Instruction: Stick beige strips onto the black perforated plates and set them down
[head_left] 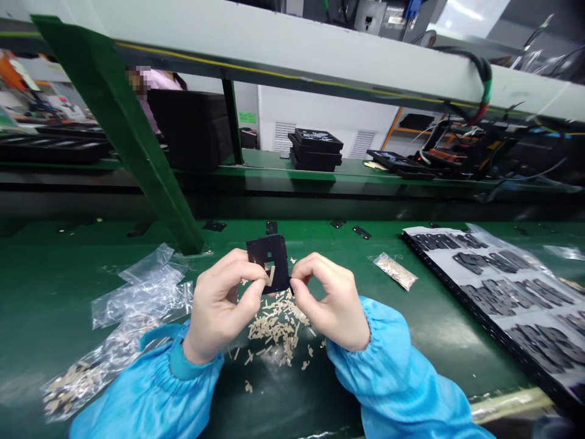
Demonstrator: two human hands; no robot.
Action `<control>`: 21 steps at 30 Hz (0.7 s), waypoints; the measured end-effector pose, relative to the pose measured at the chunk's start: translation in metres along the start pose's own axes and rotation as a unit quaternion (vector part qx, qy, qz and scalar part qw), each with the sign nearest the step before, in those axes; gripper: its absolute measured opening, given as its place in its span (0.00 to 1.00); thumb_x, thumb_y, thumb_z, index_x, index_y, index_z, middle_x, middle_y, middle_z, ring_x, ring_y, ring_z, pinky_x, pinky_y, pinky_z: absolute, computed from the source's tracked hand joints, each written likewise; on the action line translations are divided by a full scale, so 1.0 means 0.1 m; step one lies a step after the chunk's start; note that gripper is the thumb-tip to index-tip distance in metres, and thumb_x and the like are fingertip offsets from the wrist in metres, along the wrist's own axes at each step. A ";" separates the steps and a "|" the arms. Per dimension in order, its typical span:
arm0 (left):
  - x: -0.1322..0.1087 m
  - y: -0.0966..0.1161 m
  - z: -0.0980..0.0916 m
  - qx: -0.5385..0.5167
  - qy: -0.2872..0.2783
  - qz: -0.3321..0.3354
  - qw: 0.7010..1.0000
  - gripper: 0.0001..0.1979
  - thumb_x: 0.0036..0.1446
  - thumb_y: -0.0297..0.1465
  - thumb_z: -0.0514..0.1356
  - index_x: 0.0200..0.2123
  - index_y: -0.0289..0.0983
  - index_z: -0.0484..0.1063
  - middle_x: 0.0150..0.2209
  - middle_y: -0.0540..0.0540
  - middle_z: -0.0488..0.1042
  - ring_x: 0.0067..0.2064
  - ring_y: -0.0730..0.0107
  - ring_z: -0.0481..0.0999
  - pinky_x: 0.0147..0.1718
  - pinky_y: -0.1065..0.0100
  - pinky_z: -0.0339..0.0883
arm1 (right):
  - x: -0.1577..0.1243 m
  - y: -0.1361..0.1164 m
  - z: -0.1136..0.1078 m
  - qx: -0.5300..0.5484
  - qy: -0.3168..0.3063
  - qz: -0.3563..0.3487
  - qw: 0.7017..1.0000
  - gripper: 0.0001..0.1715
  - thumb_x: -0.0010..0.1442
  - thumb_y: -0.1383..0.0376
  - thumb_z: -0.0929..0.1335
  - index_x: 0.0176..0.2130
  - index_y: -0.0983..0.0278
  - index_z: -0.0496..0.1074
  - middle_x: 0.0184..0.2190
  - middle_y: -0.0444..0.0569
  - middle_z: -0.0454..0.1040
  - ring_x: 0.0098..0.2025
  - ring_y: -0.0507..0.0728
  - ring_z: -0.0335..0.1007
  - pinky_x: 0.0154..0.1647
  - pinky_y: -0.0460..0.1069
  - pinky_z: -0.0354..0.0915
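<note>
A thin black plate (276, 249) with small square cut-outs is held up in front of me, tilted. My left hand (223, 299) is closed, thumb and forefinger pinched together before the plate's left part. A narrow beige strip (272, 275) sticks out from those fingertips against the plate. At the plate's lower right corner, my right hand (329, 299) is closed in a pinch on its edge. A bit of fingertip shows under the plate; whose hand it belongs to is unclear. Below lies a loose pile of small beige pieces (274, 329) on the green bench (439, 353).
Clear plastic bags (137, 292), one with beige pieces, lie left. A small filled bag (395, 271) and a tray of black parts (493, 286) are right. Several small black parts (362, 232) lie behind. A green post (123, 128) slants down left; black trays (315, 149) stand beyond.
</note>
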State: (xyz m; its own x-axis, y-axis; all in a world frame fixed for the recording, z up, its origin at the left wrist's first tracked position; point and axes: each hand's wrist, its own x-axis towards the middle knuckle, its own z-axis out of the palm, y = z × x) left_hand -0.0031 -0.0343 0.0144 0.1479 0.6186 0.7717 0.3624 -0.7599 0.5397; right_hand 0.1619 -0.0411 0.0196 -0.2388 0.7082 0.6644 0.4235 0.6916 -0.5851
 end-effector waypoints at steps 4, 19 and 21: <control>-0.02 0.02 -0.01 -0.011 0.008 -0.005 1.000 0.09 0.50 0.20 0.54 0.24 0.38 0.68 0.24 0.52 0.66 0.27 0.76 0.66 0.22 0.72 0.60 | -0.02 -0.02 0.00 0.002 0.005 -0.001 1.000 0.08 0.54 0.72 0.62 0.25 0.62 0.61 0.23 0.44 0.66 0.26 0.51 0.61 0.27 0.47 0.60; -0.12 -0.09 0.05 -0.173 0.028 -0.088 0.981 0.09 0.51 0.23 0.53 0.21 0.39 0.67 0.25 0.49 0.66 0.27 0.72 0.70 0.21 0.69 0.67 | -0.04 -0.14 -0.07 0.216 -0.064 0.072 0.972 0.06 0.54 0.70 0.64 0.26 0.63 0.62 0.24 0.43 0.63 0.26 0.49 0.59 0.26 0.45 0.60; -0.12 -0.08 0.05 -0.183 0.029 -0.081 0.979 0.10 0.51 0.22 0.53 0.22 0.39 0.68 0.25 0.49 0.66 0.26 0.72 0.70 0.21 0.69 0.67 | -0.04 -0.14 -0.06 0.229 -0.065 0.085 0.967 0.06 0.54 0.70 0.64 0.26 0.63 0.61 0.23 0.42 0.62 0.25 0.49 0.58 0.26 0.45 0.59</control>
State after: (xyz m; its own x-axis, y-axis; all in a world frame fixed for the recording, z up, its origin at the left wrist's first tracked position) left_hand -0.0033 -0.0349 -0.0003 0.0604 0.7321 0.6786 0.0217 -0.6806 0.7323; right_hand 0.1618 -0.0547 0.0276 -0.3202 0.8088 0.4933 0.0414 0.5321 -0.8457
